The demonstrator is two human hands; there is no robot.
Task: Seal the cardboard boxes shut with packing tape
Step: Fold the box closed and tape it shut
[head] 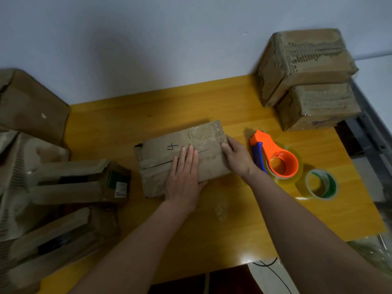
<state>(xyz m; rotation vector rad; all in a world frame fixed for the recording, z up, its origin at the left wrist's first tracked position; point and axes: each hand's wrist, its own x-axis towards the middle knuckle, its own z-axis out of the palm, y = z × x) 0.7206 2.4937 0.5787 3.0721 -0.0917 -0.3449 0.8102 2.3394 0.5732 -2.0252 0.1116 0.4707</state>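
Cardboard box [169,153] (flat, worn, taped): both hands [184,177] on top.

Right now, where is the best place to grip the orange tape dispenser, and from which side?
Probably the blue handle of the orange tape dispenser, taken from its left side with the right hand. The handle runs along that edge, facing the hand; the tape roll fills the wide end.

head camera looks steeply down, close over the yellow table [212,98]; wall beyond.
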